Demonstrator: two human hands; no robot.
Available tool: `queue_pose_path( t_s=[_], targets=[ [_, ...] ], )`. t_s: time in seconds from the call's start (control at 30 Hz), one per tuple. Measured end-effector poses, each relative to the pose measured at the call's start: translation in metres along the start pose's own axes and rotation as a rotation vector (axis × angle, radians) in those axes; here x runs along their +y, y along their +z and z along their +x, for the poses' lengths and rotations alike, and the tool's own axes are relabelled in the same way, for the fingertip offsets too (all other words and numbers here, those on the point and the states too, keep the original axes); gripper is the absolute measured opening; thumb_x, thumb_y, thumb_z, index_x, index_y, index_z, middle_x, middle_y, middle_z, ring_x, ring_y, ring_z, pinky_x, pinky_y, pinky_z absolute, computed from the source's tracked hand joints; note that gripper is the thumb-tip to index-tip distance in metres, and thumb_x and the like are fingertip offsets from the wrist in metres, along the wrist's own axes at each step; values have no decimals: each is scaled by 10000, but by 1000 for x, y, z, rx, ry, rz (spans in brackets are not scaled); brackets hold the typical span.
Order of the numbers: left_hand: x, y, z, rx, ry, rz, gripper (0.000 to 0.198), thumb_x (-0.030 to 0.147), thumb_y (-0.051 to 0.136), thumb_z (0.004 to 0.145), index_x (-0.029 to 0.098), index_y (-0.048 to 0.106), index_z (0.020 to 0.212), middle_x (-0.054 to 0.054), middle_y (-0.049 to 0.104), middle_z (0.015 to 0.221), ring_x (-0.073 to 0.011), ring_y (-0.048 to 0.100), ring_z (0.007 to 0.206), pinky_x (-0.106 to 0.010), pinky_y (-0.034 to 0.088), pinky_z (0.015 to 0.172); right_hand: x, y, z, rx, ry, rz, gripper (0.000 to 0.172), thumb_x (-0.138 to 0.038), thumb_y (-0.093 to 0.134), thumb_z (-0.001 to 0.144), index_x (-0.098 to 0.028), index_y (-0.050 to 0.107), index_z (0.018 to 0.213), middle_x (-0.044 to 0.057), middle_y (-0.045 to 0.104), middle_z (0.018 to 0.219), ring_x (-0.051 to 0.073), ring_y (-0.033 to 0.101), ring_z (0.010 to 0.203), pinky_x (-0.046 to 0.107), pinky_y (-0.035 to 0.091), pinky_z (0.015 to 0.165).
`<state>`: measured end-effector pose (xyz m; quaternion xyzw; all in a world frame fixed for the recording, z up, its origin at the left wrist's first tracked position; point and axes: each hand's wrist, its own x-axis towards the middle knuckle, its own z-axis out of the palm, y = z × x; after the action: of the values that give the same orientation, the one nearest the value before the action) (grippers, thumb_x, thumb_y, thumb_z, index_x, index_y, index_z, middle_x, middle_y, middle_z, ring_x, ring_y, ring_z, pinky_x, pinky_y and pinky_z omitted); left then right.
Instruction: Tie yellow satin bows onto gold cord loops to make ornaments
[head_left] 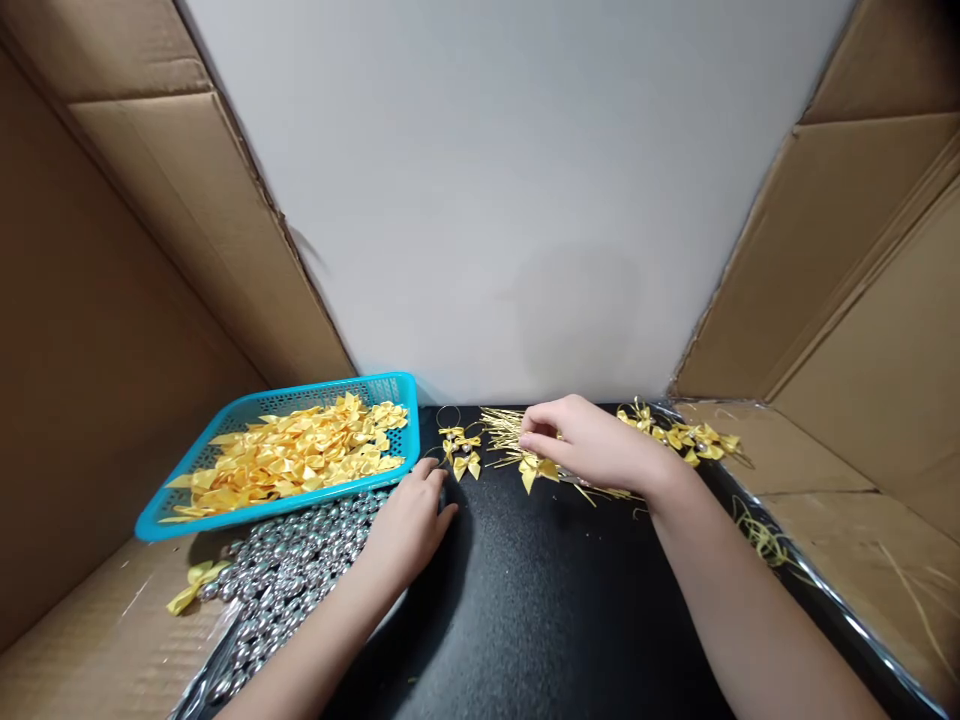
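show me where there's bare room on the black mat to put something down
Bare: the black mat between the forearms. Crowded: silver beads by the left hand, blue tray behind them, gold threads under the right hand, tied bows at far right.

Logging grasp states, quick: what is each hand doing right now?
Left hand: palm down beside the silver beads; whether it holds one cannot be told.
Right hand: fingertips pinched on the gold threads, a yellow bow just beneath.
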<state>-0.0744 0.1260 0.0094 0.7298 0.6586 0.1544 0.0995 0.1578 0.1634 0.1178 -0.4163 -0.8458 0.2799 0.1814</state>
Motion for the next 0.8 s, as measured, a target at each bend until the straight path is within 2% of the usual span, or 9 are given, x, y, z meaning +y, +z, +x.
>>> queue_pose_path(
  t_s=[0.1, 0.27, 0.37, 0.5, 0.57, 0.63, 0.67, 0.7, 0.8],
  targets=[
    [-4, 6, 4, -19, -23, 53, 180, 215, 580, 831, 121, 640, 972, -243, 489, 1419, -374, 632, 1130, -475, 486, 958, 5, -1, 2, 12, 50, 15, 221, -195, 498, 899, -161, 582, 697, -25, 555, 611, 74, 441, 479, 234, 322, 502],
    [-10, 12, 9, 17, -23, 33, 232, 242, 553, 840, 127, 635, 1024, -192, 647, 1190, -333, 686, 994, -433, 526, 873, 17, -5, 5, 64, 60, 7, 213, -193, 515, 879, -163, 595, 683, -7, 582, 634, 104, 482, 558, 246, 347, 551],
    [-7, 10, 11, 104, 16, -50, 291, 236, 552, 829, 126, 623, 1089, -188, 614, 1247, -292, 692, 906, -425, 526, 860, 22, -6, 8, 92, 38, 16, 196, -190, 529, 869, -162, 602, 689, -4, 586, 647, 116, 494, 608, 253, 356, 594],
    [12, -9, 4, 264, 69, -222, 327, 305, 488, 901, 147, 597, 1165, -152, 592, 1269, -150, 617, 613, -347, 547, 713, 23, -2, 11, 175, 38, 51, 147, -221, 515, 883, -161, 598, 778, -25, 533, 639, 104, 460, 586, 245, 349, 586],
    [26, -24, -5, 336, 81, -313, 315, 367, 476, 926, 174, 623, 1127, -113, 633, 1163, -148, 608, 645, -282, 522, 606, 21, 1, 12, 230, 21, 110, 102, -256, 544, 879, -164, 584, 897, -67, 440, 604, 93, 408, 554, 235, 339, 571],
    [38, -39, -15, 397, 65, -405, 309, 408, 516, 917, 182, 651, 1080, -55, 664, 913, -139, 570, 602, -243, 475, 534, 17, 4, 11, 241, -27, 194, 234, -292, 618, 842, -169, 552, 1030, -97, 362, 600, 87, 371, 545, 228, 328, 562],
    [42, -46, -20, 413, 31, -567, 294, 411, 592, 878, 185, 679, 1045, -15, 636, 745, -136, 541, 570, -232, 452, 518, 14, 6, 10, 212, -60, 238, 320, -308, 661, 815, -172, 540, 1078, -102, 347, 608, 85, 364, 548, 224, 323, 557],
    [45, -51, -25, 392, 0, -712, 270, 405, 649, 845, 192, 703, 1002, -1, 627, 695, -136, 545, 590, -224, 451, 534, 10, 9, 9, 166, -92, 274, 382, -328, 701, 786, -174, 544, 1099, -102, 345, 616, 83, 359, 551, 221, 316, 546],
    [49, -63, -34, 356, -63, -1068, 217, 368, 778, 741, 214, 747, 890, -17, 703, 794, -143, 604, 725, -213, 489, 636, -5, 19, 4, 29, -168, 310, 385, -388, 765, 730, -183, 627, 1024, -93, 349, 611, 77, 336, 543, 215, 281, 504]
  ],
)
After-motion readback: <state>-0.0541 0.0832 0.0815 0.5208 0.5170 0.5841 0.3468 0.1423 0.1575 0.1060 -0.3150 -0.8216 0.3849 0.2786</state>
